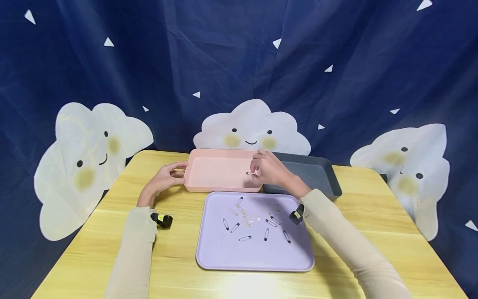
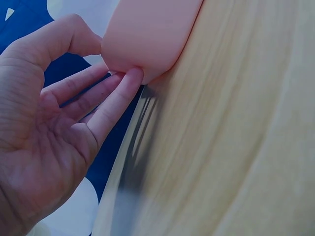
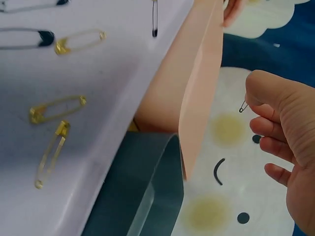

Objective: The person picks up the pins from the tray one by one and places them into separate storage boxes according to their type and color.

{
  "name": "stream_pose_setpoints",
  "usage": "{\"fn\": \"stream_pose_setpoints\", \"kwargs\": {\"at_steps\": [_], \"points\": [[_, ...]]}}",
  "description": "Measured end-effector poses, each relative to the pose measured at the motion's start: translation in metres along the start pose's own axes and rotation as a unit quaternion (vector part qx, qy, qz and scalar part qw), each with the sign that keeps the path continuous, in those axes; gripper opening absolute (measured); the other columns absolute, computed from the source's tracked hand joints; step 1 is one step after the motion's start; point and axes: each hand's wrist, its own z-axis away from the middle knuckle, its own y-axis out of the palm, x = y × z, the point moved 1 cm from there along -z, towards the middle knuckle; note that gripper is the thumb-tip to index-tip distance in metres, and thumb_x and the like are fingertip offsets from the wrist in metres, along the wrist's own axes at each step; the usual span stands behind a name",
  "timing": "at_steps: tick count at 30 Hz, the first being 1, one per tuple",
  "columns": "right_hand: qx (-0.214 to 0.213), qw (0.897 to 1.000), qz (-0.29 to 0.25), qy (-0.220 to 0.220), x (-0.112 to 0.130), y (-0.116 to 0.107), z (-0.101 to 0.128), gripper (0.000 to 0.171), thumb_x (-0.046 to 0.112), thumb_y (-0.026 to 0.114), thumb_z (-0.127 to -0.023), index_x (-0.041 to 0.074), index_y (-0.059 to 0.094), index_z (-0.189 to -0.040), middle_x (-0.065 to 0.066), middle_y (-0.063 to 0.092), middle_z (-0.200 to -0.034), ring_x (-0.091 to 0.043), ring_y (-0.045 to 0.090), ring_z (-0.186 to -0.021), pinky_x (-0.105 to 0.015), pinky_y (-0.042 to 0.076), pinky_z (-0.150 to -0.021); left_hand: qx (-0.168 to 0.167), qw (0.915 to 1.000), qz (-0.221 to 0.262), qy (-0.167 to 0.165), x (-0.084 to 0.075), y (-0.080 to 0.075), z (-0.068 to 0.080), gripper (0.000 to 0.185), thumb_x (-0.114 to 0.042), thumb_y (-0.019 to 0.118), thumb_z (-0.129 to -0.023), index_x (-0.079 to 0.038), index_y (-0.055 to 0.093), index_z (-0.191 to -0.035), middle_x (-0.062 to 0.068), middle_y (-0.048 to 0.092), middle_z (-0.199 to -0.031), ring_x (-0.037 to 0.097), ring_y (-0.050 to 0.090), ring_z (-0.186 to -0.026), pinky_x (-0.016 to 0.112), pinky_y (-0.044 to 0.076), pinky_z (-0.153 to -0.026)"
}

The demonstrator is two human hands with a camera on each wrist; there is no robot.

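Note:
A pale pink tray [image 1: 220,168] lies at the back of the table, and my left hand [image 1: 167,177] grips its left end, fingertips at the end wall in the left wrist view. My right hand [image 1: 269,168] pinches a black safety pin [image 1: 251,173] between thumb and finger, held over the right end of the pink tray. From the right wrist, the pin [image 3: 242,106] pokes out below the fingertips, its upper part hidden by them. Nearer to me, a lilac tray [image 1: 254,257] bears several black safety pins [image 1: 245,238] and gold safety pins [image 1: 245,220], scattered.
Right of the pink tray, partly under my right forearm, stands a dark grey tray [image 1: 311,176]. All three trays sit on a wooden table [image 1: 373,224]. A dark blue curtain [image 1: 239,62] with cloud faces hangs behind.

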Motion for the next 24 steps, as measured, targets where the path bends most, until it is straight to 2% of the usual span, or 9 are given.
{"fn": "stream_pose_setpoints", "kwargs": {"at_steps": [3, 6, 13, 24], "points": [[0.002, 1.0, 0.004, 0.008, -0.006, 0.002, -0.006, 0.008, 0.007, 0.075, -0.072, 0.01, 0.068, -0.075, -0.001, 0.061, -0.077, -0.02, 0.045, -0.081, -0.038, 0.04, -0.078, 0.003, 1.0, 0.002, 0.0, -0.001, 0.0, 0.0, 0.067, 0.005, 0.068, -0.087, 0.005, 0.044, -0.15, 0.03, 0.048, -0.15, 0.044, 0.056, -0.129, 0.014, 0.051, -0.088], [0.008, 1.0, 0.016, 0.011, -0.012, 0.003, -0.012, 0.007, 0.007, 0.073, -0.073, 0.01, 0.068, -0.076, -0.001, 0.061, -0.078, -0.02, 0.045, -0.082, -0.037, 0.039, -0.078, 0.003, 1.0, 0.004, -0.002, -0.001, 0.0, 0.0, 0.067, 0.006, 0.067, -0.087, 0.006, 0.043, -0.15, 0.03, 0.047, -0.15, 0.049, 0.052, -0.132, 0.013, 0.051, -0.088], [0.022, 0.998, 0.054, 0.015, -0.022, 0.011, -0.021, 0.007, 0.01, 0.074, -0.075, 0.011, 0.068, -0.078, -0.001, 0.062, -0.082, -0.022, 0.045, -0.084, -0.038, 0.042, -0.081, 0.005, 1.0, 0.006, -0.002, 0.001, 0.001, -0.001, 0.068, 0.007, 0.067, -0.086, 0.007, 0.043, -0.15, 0.03, 0.047, -0.151, 0.049, 0.052, -0.132, 0.013, 0.051, -0.088], [0.002, 0.994, 0.106, 0.007, -0.034, 0.027, -0.031, 0.009, 0.011, 0.075, -0.076, 0.012, 0.066, -0.077, -0.004, 0.062, -0.096, -0.026, 0.047, -0.095, -0.042, 0.04, -0.087, 0.004, 1.0, -0.002, 0.0, 0.002, 0.0, -0.002, 0.068, 0.005, 0.066, -0.086, 0.005, 0.043, -0.15, 0.031, 0.049, -0.148, 0.049, 0.053, -0.131, 0.013, 0.05, -0.088]]}}
